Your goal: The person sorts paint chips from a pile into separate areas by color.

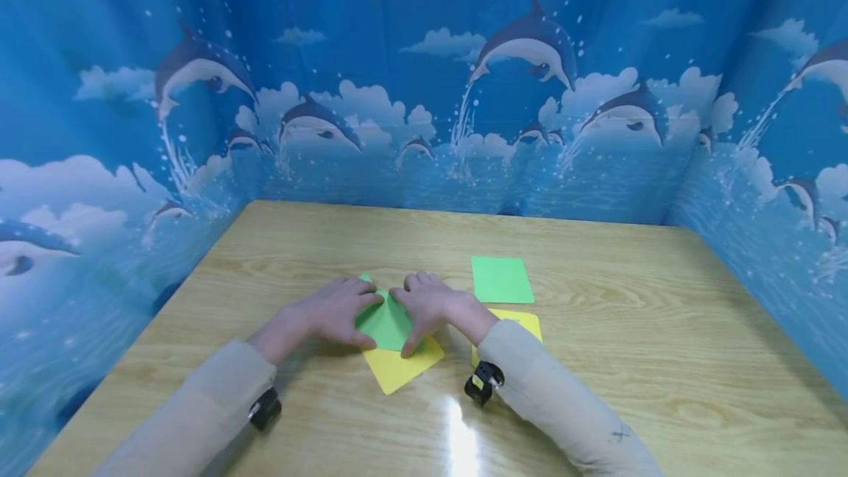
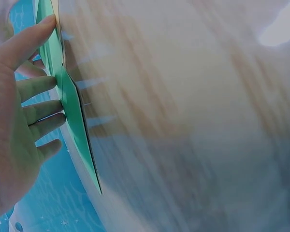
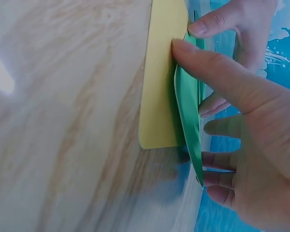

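A green paper sheet (image 1: 386,324) with raised creases lies over a yellow paper sheet (image 1: 403,370), whose near corner points toward me. My left hand (image 1: 340,313) spreads over the green sheet's left side, thumb by its near edge, index finger near its middle. Opposite it, my right hand (image 1: 427,309) touches the right side, its thumb at the near edge. In the right wrist view the green sheet (image 3: 187,104) bows up from the yellow one (image 3: 159,96). Seen from the left wrist, the fingers are spread along the green sheet (image 2: 75,113); neither hand shows a clear pinch.
A flat green square sheet (image 1: 501,280) lies right of my hands. Just nearer is another yellow sheet (image 1: 523,319), partly hidden by my right forearm. All lie on a wood-grain table (image 1: 596,300), with a blue dolphin-print curtain (image 1: 397,35) around its back and sides.
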Demonstrator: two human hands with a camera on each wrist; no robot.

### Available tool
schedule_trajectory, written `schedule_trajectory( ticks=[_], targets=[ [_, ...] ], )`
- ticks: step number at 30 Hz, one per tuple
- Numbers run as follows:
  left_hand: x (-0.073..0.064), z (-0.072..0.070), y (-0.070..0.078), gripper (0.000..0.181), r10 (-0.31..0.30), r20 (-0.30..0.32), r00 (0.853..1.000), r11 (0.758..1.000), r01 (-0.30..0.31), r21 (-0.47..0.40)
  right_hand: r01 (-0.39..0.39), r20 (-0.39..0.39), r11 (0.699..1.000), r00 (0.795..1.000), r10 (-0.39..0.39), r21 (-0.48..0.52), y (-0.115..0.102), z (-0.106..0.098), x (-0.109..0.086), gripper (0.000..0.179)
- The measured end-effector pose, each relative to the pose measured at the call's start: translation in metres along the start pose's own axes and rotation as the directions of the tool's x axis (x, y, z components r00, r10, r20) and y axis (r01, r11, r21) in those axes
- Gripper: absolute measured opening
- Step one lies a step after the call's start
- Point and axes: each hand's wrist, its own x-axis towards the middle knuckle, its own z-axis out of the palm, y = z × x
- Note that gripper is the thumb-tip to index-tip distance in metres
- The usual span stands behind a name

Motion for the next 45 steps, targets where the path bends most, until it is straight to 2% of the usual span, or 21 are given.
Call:
schedule_trajectory(
  ticks=[11, 18, 26, 34, 40, 45],
  targets=[
    [-0.001, 0.001, -0.001, 0.08, 0.019, -0.018, 1.0, 1.0, -0.018, 0.017, 0.01, -0.002, 1.0, 1.0, -0.01, -0.004, 0.0, 0.0, -0.003, 0.092],
    [0.002, 0.004, 0.0, 0.083, 0.022, -0.052, 0.998, 0.998, -0.019, 0.06, 0.022, -0.034, 0.999, 0.999, -0.021, 0.028, 0.008, 0.005, -0.007, 0.091],
    [0.007, 0.002, 0.004, 0.088, 0.008, -0.056, 0.998, 0.999, -0.005, 0.05, 0.051, -0.083, 0.995, 0.996, -0.044, 0.081, 0.02, 0.004, -0.015, 0.089],
    [0.021, -0.003, 0.011, 0.089, 0.062, -0.104, 0.993, 0.995, -0.053, 0.09, 0.078, -0.135, 0.988, 0.989, -0.06, 0.131, 0.034, 0.007, -0.027, 0.088],
    [0.032, -0.008, 0.021, 0.085, 0.085, -0.139, 0.987, 0.985, -0.062, 0.161, 0.054, -0.168, 0.985, 0.985, -0.025, 0.166, 0.047, 0.013, -0.036, 0.09],
    [0.042, -0.009, 0.03, 0.08, 0.107, -0.165, 0.98, 0.984, -0.08, 0.162, -0.003, -0.17, 0.98, 0.985, 0.037, 0.197, 0.057, 0.017, -0.046, 0.09]
  ],
)
